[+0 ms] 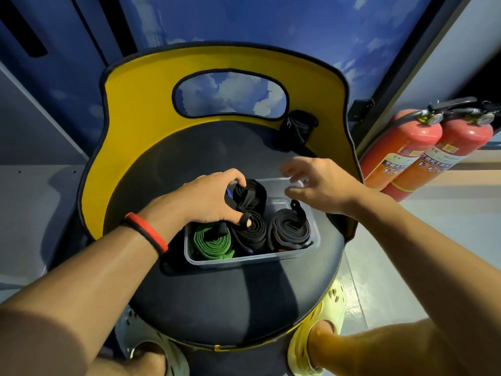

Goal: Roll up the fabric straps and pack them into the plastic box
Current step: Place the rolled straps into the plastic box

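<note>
Your left hand (206, 199) curls round a black rolled strap (248, 195), seating it in the plastic box (244, 260) beside a green roll (214, 242) and two other black rolls (288, 230). Your right hand (320, 185) hovers loose-fingered and empty. A dark bundle (298, 128) on the chair seat (189, 294) looks still unpacked.

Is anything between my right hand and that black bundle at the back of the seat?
Nothing visible. The right hand hovers open above the far right corner of the plastic box; the black bundle lies beyond it against the yellow chair back, only bare seat between. The left hand grips a black roll in the box.
</note>
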Demonstrator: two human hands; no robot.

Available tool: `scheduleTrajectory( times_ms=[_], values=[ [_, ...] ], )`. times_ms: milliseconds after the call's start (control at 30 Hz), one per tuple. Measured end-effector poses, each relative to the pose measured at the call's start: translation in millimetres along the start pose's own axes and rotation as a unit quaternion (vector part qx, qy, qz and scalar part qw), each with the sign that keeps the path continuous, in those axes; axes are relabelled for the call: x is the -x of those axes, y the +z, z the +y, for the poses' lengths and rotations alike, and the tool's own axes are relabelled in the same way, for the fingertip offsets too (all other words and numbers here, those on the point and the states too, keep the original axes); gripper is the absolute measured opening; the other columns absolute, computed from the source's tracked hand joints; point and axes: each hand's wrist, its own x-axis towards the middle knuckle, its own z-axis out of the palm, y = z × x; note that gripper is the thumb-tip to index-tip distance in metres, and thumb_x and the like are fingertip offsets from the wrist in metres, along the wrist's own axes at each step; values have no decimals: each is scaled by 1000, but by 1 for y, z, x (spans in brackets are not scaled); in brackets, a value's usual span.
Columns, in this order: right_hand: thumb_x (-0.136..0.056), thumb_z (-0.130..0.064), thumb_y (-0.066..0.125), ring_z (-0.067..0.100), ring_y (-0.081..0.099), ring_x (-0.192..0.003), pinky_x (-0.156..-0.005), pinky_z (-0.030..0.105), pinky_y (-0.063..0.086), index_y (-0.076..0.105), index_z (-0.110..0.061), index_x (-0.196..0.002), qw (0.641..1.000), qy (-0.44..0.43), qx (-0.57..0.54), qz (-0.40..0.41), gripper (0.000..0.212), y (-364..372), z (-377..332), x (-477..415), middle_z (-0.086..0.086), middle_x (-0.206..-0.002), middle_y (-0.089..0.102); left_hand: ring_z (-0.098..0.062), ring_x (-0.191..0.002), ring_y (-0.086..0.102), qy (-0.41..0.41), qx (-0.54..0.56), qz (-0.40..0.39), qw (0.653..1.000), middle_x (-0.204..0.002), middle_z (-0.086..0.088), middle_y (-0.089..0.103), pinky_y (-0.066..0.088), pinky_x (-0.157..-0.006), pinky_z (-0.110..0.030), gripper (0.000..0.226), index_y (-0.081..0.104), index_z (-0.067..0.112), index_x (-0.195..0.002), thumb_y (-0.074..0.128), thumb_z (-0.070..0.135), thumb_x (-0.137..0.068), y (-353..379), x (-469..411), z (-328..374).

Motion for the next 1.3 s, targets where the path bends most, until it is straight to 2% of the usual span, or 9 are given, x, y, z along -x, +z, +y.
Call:
scheduleTrajectory(
  times_ms=[133,433,633,800,900,1000,1133,1233,1300],
  values=[
    [-94,-26,63,34,60,-114,-94,42,51,51,-13,-143,986,70,49,140,52,13,28,-30,14,-129,58,-15,-125,49,0,6,-1,1000,-138,17,48,45,-104,-48,67,45,51,-113,86,65,-63,-2,-1,2],
    [-97,-33,60,42,43,-126,-103,51,41,9,-30,-162,971,187,23,150,83,29,52,-92,18,-140,37,-12,-115,51,12,15,3,1000,-128,20,49,46,-100,-44,64,46,49,-111,87,63,-64,-4,-5,0],
    [-87,-22,73,38,42,-120,-95,51,51,36,-21,-148,952,171,19,251,71,39,52,-108,16,-137,33,-11,-118,51,13,25,-2,1000,-124,21,47,46,-102,-44,64,47,47,-113,87,61,-65,-4,-8,-1],
    [-82,-26,82,42,25,-145,-107,50,43,47,-9,-123,953,111,57,276,56,38,53,-115,19,-164,13,-12,-117,51,15,25,-1,1000,-127,19,49,45,-101,-43,64,47,45,-113,86,61,-66,-4,-9,-1],
    [-83,-25,82,39,40,-137,-102,49,48,48,-8,-124,956,83,84,269,56,40,53,-115,15,-157,33,-11,-114,50,14,26,-1,1000,-128,20,48,45,-99,-41,64,46,46,-114,86,61,-66,-4,-8,0],
    [-80,-25,82,32,54,-115,-82,42,50,44,-12,-122,949,83,38,302,59,37,52,-107,10,-132,49,-11,-110,50,14,23,-2,1000,-123,20,46,45,-96,-40,63,46,46,-113,86,62,-66,-4,-8,-1],
    [-78,-43,77,16,49,-113,-94,29,42,42,-26,-145,946,81,-110,293,77,19,39,-83,4,-133,51,-13,-109,50,14,18,-6,1000,-125,17,48,46,-97,-41,64,46,44,-114,86,61,-66,-5,-7,0],
    [-72,-49,70,11,49,-105,-85,2,34,57,-27,-134,958,49,-129,252,68,7,26,-54,3,-117,48,-17,-111,54,10,11,-9,1000,-126,14,52,47,-99,-46,66,45,44,-114,86,61,-66,-5,-6,3],
    [-69,-49,68,10,47,-104,-83,-2,32,61,-27,-126,969,22,-124,211,62,4,19,-34,2,-112,47,-19,-113,55,4,5,-8,1000,-130,11,54,47,-99,-48,67,44,45,-113,86,63,-65,-3,-5,4]
  ],
)
